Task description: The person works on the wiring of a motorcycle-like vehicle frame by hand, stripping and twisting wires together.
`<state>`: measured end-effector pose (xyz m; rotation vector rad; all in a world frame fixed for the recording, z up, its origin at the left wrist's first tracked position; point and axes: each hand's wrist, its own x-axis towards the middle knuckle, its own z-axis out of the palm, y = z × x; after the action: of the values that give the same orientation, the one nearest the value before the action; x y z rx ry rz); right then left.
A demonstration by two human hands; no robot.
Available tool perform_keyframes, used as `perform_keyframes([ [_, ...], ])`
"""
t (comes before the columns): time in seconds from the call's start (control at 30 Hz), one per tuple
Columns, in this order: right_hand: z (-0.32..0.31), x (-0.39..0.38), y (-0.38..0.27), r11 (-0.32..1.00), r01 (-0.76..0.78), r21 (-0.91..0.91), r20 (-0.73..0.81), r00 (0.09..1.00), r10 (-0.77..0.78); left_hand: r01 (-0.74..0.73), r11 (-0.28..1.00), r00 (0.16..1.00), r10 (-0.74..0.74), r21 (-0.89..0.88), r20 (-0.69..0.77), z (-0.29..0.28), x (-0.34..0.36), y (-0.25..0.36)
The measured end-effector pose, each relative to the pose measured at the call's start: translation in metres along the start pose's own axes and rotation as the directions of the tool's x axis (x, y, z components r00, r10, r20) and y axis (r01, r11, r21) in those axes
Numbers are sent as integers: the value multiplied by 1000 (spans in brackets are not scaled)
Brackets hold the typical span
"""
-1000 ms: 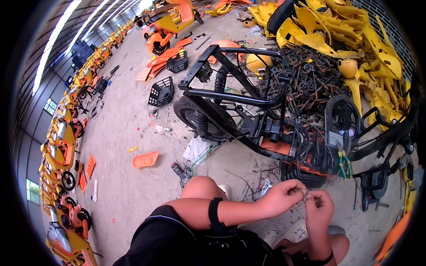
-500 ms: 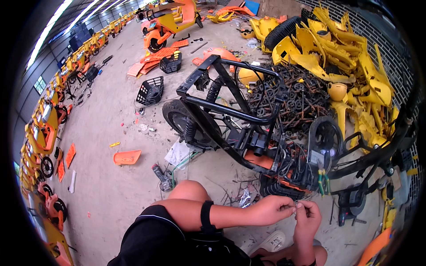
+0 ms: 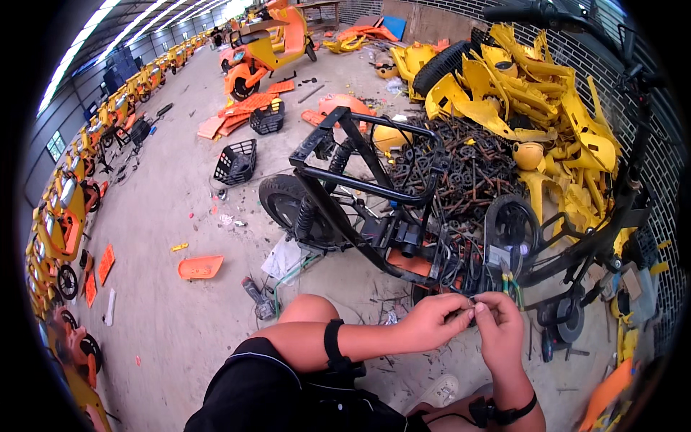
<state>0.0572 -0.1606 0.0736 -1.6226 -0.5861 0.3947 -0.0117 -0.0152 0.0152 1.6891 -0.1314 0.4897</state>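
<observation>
Two hands (image 3: pixel 437 322) (image 3: pixel 502 330); one stripped black scooter frame (image 3: pixel 360 186); two black baskets (image 3: pixel 234 170) (image 3: pixel 267 122); one drill (image 3: pixel 258 298); one pair green-handled pliers (image 3: pixel 505 279).

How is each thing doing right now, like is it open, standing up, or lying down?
Left hand: fingertips pinched, meeting the right's
Right hand: fingertips pinched; anything held is too small to tell
Frame: upright, wires bare
Pliers: handles spread
Power tool: lying down
Basket: open-topped
Scooter: standing
Yellow panels: piled up
</observation>
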Motion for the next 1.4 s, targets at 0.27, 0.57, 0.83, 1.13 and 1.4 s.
perform_keyframes([
  [0.27, 2, 8, 28, 985, 157, 70, -50, 987, -154, 392, 903, 919, -392, -174, 35, -5, 11, 34],
  [0.57, -15, 24, 20, 978, 61, 201, 11, 998, -64, 398, 845, 915, -390, -358, 99, 3, 32, 32],
  [0.83, -33, 22, 32, 988, -32, 148, 42, 999, 26, 440, 820, 893, -443, -366, 80, -9, 41, -4],
  [1.13, -52, 17, 27, 983, -132, 125, 71, 990, 124, 541, 675, 840, -466, -502, 279, -14, 38, -13],
  [1.4, -43, 15, 40, 950, -245, 195, 231, 953, 198, 488, 729, 872, -436, -481, 223, -26, 35, 1],
])
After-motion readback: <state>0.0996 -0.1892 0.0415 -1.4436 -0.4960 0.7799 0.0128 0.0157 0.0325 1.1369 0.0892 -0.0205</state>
